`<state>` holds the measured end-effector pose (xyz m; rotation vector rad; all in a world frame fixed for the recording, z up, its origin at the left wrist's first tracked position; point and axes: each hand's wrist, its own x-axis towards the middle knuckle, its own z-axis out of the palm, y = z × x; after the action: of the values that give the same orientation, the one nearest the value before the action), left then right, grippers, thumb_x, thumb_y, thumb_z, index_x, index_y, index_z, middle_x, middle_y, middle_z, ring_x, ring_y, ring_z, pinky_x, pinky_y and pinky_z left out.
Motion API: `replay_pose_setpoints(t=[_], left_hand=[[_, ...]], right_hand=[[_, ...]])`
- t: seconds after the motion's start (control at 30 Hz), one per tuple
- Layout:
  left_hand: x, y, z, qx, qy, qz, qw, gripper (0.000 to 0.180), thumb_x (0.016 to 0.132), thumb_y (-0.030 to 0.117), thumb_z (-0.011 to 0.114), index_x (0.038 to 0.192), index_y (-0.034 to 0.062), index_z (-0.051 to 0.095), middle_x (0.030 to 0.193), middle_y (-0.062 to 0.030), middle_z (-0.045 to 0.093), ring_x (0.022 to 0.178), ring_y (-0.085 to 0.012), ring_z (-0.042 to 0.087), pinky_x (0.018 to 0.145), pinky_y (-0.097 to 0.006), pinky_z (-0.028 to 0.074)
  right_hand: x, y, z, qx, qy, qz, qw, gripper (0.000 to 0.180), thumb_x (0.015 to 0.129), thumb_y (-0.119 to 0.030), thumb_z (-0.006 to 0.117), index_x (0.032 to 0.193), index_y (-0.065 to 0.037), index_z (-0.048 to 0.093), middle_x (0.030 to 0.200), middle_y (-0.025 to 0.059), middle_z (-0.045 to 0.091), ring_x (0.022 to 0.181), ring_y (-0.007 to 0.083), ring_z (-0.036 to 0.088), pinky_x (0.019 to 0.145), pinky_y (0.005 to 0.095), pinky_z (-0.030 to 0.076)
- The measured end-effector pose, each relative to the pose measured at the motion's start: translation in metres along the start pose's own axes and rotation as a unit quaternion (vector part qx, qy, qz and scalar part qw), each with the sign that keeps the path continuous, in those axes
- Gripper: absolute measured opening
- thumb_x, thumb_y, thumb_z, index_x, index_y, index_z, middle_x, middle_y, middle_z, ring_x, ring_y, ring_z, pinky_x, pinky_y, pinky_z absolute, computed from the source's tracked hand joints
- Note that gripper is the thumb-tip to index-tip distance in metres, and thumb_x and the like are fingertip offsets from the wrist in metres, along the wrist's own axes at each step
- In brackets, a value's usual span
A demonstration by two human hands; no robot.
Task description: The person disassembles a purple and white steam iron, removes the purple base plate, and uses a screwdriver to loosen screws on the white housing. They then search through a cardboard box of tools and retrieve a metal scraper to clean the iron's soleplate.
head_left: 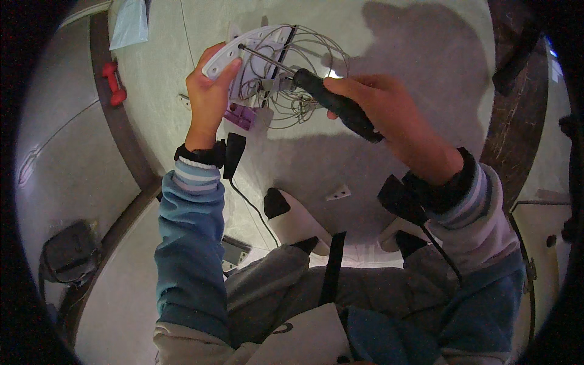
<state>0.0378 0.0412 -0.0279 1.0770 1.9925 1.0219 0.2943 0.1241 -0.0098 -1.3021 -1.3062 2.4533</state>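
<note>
My left hand [210, 91] grips the edge of a white plastic casing [219, 61], its thumb on the near side. Thin grey wires [331, 52] loop loosely from the casing toward the right. In my right hand [380, 103] is a screwdriver [331, 100] with a thick black handle, wrapped by my fingers. Its long shaft slants up and left across the casing, and the tip meets a dark spot on the white rim; whether a screw sits there is too small to tell. Just below the casing lies a small purple object [240, 117].
Red dumbbell [114, 83] at far left, pale blue packet [130, 24] above it. A dark bag [70, 252] is at lower left. Small white plates with holes, one a loose piece [338, 193], lie on the pale floor near my feet [298, 219]. Black cables hang by both wrists.
</note>
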Motion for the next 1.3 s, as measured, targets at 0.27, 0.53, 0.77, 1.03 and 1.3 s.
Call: replay_pose_setpoints(t=[0.27,0.53,0.77,1.03,1.3], left_hand=[[0.001,0.003,-0.001,0.014,0.004,-0.016,1.0,0.031,0.08,0.004,0.066,0.109,-0.002,0.058,0.095,-0.0053,0.064,0.086,-0.0111,0.058,0.079,-0.025,0.046],[0.001,0.003,-0.002,0.011,0.002,-0.026,1.0,0.031,0.079,0.003,0.065,0.109,-0.0021,0.059,0.098,-0.0065,0.064,0.087,-0.0122,0.059,0.081,-0.025,0.046],[0.007,-0.002,-0.005,-0.036,-0.019,-0.046,0.998,0.032,0.08,0.004,0.065,0.11,-0.0032,0.058,0.099,-0.0067,0.064,0.09,-0.013,0.058,0.083,-0.024,0.045],[0.011,-0.006,-0.009,-0.008,-0.017,-0.057,0.998,0.032,0.08,0.006,0.065,0.111,-0.0023,0.059,0.099,-0.0059,0.064,0.089,-0.0121,0.058,0.082,-0.024,0.045],[0.008,-0.01,-0.011,-0.038,-0.018,-0.049,0.998,0.032,0.08,0.006,0.065,0.11,-0.0019,0.06,0.099,-0.0059,0.064,0.089,-0.0119,0.058,0.081,-0.024,0.045]], right_hand=[[-0.006,-0.016,0.014,-0.085,-0.029,0.014,0.996,0.026,0.089,-0.028,0.055,0.09,-0.002,0.058,0.07,0.0039,0.056,0.063,0.0101,0.052,0.053,0.0267,0.038],[-0.008,-0.005,0.032,-0.509,0.168,-0.305,0.787,0.032,0.078,-0.018,0.066,0.102,-0.004,0.05,0.088,0.0152,0.058,0.075,0.0339,0.061,0.059,0.0422,0.047],[-0.01,-0.005,0.015,-0.157,0.032,-0.187,0.969,0.024,0.084,-0.018,0.061,0.104,-0.007,0.055,0.096,0.0109,0.06,0.066,0.0179,0.058,0.054,0.0302,0.045],[-0.005,-0.017,0.003,0.195,-0.128,0.085,0.969,0.024,0.092,-0.024,0.051,0.103,-0.004,0.056,0.08,0.0029,0.061,0.061,0.0055,0.048,0.045,0.0172,0.034],[-0.003,-0.003,0.031,-0.505,0.151,-0.297,0.796,0.023,0.084,-0.015,0.059,0.104,-0.005,0.057,0.075,0.0094,0.057,0.055,0.0211,0.055,0.049,0.0304,0.045]])
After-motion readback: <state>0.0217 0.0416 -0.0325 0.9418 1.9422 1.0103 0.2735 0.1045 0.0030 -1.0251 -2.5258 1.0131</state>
